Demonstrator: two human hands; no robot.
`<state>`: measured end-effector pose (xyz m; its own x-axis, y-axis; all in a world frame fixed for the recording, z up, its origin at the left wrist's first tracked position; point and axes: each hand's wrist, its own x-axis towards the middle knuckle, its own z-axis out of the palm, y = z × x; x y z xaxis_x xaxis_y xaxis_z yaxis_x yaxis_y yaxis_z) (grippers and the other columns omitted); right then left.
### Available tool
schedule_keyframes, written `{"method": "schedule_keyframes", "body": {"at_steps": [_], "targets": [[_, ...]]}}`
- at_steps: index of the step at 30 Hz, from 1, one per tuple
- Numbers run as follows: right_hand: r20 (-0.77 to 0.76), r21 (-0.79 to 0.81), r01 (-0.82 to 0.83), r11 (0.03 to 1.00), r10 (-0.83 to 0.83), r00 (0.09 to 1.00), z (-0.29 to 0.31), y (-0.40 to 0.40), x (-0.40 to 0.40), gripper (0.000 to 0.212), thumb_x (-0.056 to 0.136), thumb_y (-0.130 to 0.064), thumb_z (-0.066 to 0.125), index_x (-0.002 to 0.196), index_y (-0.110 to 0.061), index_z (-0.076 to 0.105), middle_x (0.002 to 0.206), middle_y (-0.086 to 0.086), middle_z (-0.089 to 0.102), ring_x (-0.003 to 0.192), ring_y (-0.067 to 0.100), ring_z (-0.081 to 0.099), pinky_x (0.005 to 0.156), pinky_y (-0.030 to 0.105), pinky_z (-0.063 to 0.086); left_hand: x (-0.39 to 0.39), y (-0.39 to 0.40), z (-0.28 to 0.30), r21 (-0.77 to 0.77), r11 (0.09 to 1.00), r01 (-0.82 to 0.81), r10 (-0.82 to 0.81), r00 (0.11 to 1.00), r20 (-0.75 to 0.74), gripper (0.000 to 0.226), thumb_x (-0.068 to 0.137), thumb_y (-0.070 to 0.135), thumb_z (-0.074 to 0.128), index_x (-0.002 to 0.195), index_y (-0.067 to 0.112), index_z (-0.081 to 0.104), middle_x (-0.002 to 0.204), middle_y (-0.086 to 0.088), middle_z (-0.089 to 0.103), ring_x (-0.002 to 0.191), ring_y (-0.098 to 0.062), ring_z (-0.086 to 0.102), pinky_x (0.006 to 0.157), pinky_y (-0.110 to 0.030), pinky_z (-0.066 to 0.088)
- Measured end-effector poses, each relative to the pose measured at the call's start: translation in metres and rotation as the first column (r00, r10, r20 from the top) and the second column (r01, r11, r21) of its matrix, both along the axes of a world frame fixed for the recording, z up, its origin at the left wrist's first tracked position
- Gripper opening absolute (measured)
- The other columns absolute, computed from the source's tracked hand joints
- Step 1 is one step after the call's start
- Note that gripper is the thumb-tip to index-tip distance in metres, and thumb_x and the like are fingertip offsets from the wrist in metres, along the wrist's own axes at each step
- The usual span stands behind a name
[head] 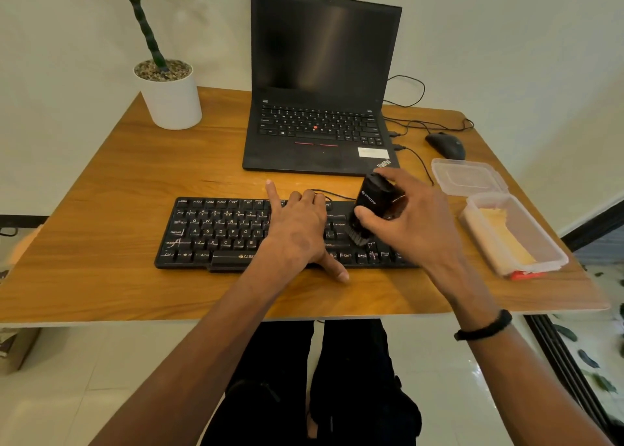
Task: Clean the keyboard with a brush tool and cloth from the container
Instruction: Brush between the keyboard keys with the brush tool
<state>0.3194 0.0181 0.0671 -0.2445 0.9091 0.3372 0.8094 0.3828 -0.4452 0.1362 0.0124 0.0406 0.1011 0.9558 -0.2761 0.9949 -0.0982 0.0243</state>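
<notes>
The right hand [401, 223] has its grip closed around a black brush tool [374, 209], thumb and fingers curled on its body, bristles down on the keyboard [216, 233] near the Enter key. The left hand [297, 233] lies flat on the keys, fingers spread. "ZEBR" shows on the keyboard, "ThinkPad" on the laptop [320, 84]. The container [516, 233] with yellow cloth [506, 239] sits on the tabletop [101, 209], right.

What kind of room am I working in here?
Likely a home or small-office desk: a wooden table against a plain wall, holding an open laptop, a wired mouse and a potted plant.
</notes>
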Motion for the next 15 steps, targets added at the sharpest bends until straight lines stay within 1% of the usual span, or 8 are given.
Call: {"method": "schedule_keyframes", "body": {"at_steps": [2,5,7,8,10,11,13,15], "targets": [[0.015,-0.021,-0.008,1.0,0.009,1.0,0.002,0.003,-0.002,0.068,0.083,-0.04,0.081,0.143,-0.023,0.053,0.123,-0.001,0.069,0.098,0.002,0.059,0.08,0.01,0.046,0.0,0.0,0.0,-0.004,1.0,-0.003,0.003,1.0,-0.001,0.151,0.043,0.096,0.069,0.158,0.012,0.02,0.159,-0.008,0.032,0.151,-0.033,0.026,0.117,-0.075,-0.01],[-0.011,0.006,0.035,0.999,-0.035,0.999,0.003,0.012,-0.007,0.066,0.086,-0.033,0.08,0.144,-0.018,0.051,0.127,0.003,0.068,0.108,0.012,0.065,0.083,0.012,0.045,-0.001,0.001,0.001,-0.017,1.0,-0.006,0.006,1.0,0.002,0.154,0.042,0.097,0.068,0.16,0.011,0.017,0.162,-0.008,0.03,0.152,-0.032,0.024,0.116,-0.076,-0.011],[0.001,0.024,0.062,0.998,-0.062,0.998,0.004,0.016,-0.01,0.066,0.086,-0.033,0.08,0.144,-0.019,0.051,0.128,0.003,0.067,0.114,0.015,0.064,0.085,0.013,0.044,-0.001,0.001,0.0,-0.018,1.0,-0.006,0.006,1.0,0.002,0.154,0.042,0.097,0.068,0.16,0.012,0.017,0.162,-0.008,0.029,0.152,-0.032,0.024,0.116,-0.076,-0.011],[0.007,0.032,0.064,0.997,-0.064,0.998,0.004,0.016,-0.011,0.065,0.086,-0.035,0.08,0.143,-0.019,0.052,0.127,0.002,0.067,0.113,0.015,0.064,0.086,0.015,0.045,0.0,0.001,0.0,-0.015,1.0,-0.006,0.006,1.0,0.0,0.154,0.042,0.097,0.068,0.16,0.012,0.018,0.161,-0.008,0.03,0.152,-0.032,0.024,0.116,-0.076,-0.011],[0.027,0.052,0.054,0.997,-0.055,0.998,0.006,0.013,-0.014,0.063,0.085,-0.038,0.079,0.14,-0.019,0.056,0.12,0.001,0.07,0.104,0.014,0.065,0.085,0.018,0.047,0.0,0.001,0.0,-0.009,1.0,-0.005,0.005,1.0,-0.005,0.153,0.042,0.097,0.068,0.159,0.012,0.019,0.159,-0.007,0.032,0.151,-0.032,0.026,0.116,-0.076,-0.01],[0.056,0.058,0.05,0.997,-0.054,0.997,0.006,0.01,-0.015,0.062,0.084,-0.04,0.078,0.139,-0.019,0.058,0.116,0.0,0.071,0.098,0.012,0.064,0.082,0.016,0.046,0.0,0.001,0.0,-0.006,1.0,-0.006,0.006,1.0,-0.007,0.152,0.042,0.097,0.068,0.159,0.012,0.02,0.159,-0.007,0.032,0.151,-0.032,0.027,0.116,-0.076,-0.01],[0.114,0.037,0.043,0.998,-0.047,0.992,0.007,0.008,-0.018,0.058,0.083,-0.042,0.078,0.135,-0.021,0.061,0.109,-0.004,0.071,0.087,0.007,0.058,0.07,0.012,0.041,0.0,0.001,0.0,-0.004,1.0,-0.008,0.008,1.0,-0.004,0.151,0.043,0.096,0.069,0.158,0.012,0.021,0.159,-0.008,0.033,0.15,-0.033,0.027,0.116,-0.076,-0.009],[0.135,0.03,0.057,0.998,-0.061,0.989,0.009,0.012,-0.022,0.054,0.083,-0.04,0.078,0.131,-0.02,0.061,0.106,-0.005,0.068,0.087,0.005,0.054,0.065,0.008,0.036,-0.001,0.001,0.0,-0.011,1.0,-0.007,0.007,1.0,-0.004,0.151,0.044,0.096,0.069,0.159,0.013,0.02,0.16,-0.008,0.032,0.151,-0.033,0.026,0.116,-0.076,-0.009]]}}
